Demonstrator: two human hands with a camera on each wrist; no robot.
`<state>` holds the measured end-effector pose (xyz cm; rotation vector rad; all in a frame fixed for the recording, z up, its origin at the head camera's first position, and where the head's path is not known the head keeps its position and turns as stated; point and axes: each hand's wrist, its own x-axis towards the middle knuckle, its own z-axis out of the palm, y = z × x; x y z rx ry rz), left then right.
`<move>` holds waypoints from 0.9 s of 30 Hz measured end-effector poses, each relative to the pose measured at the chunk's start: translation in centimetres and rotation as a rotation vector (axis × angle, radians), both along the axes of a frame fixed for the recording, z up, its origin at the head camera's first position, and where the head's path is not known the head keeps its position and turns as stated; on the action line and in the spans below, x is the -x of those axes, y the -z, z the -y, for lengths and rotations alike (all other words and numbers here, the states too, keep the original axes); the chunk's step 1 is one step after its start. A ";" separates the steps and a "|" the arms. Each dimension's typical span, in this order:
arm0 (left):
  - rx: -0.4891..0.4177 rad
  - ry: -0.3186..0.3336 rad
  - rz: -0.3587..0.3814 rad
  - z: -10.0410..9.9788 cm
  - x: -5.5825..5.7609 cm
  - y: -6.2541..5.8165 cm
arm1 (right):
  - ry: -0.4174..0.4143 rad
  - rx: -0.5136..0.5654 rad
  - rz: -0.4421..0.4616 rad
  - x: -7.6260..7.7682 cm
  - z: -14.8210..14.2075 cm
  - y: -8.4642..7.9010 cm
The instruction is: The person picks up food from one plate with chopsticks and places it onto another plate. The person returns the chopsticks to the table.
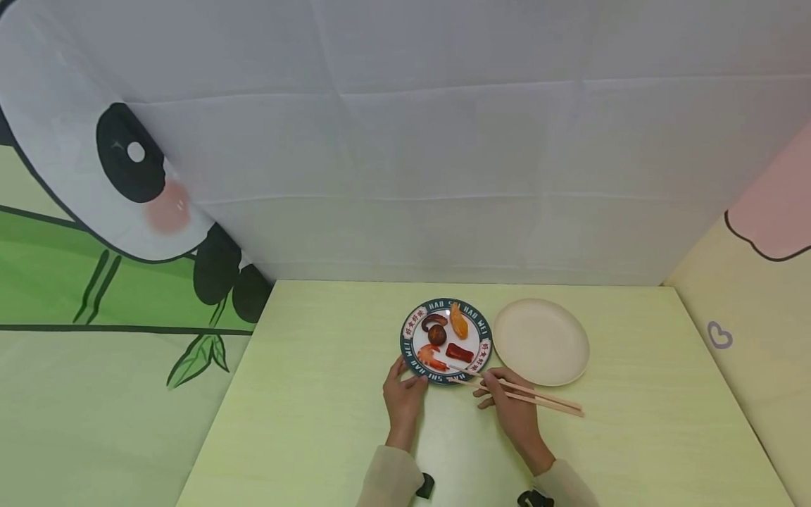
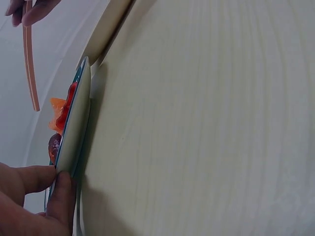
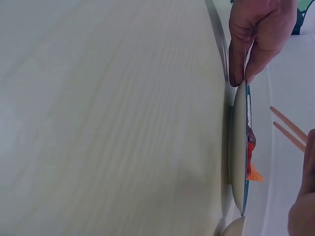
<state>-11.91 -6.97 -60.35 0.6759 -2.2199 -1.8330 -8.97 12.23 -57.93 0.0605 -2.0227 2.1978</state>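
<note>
My left hand (image 1: 403, 403) pinches the near-left rim of a patterned plate (image 1: 406, 350) between thumb and fingers; the left wrist view shows the thumb and fingers (image 2: 63, 199) on that rim. On the plate lie a shrimp (image 1: 432, 358), a dark red block-shaped piece (image 1: 459, 353), a round brown mushroom (image 1: 437, 335), a dark curved slice (image 1: 434, 322) and an orange-yellow piece (image 1: 458, 321). In my right hand (image 1: 514, 410) is a pair of wooden chopsticks (image 1: 551, 402). Their tips are spread apart over the plate's near side, raised above the food in the right wrist view.
A plain cream plate (image 1: 541, 343) stands right beside the patterned one, on its right. Both are on a pale yellow-green table (image 1: 304, 422). A white wall sheet (image 1: 443, 239) borders the table's far edge, with printed panels on the left and right.
</note>
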 end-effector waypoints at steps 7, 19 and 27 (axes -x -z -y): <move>-0.005 0.001 0.006 0.0 0.1 0.3 | 0.011 -0.015 -0.023 0.5 0.6 0.4; -0.003 0.008 0.001 0.0 0.1 0.5 | -0.002 0.007 -0.033 1.3 1.5 1.1; 0.010 0.001 0.009 0.0 0.1 0.3 | 0.017 0.039 -0.023 2.0 2.2 1.3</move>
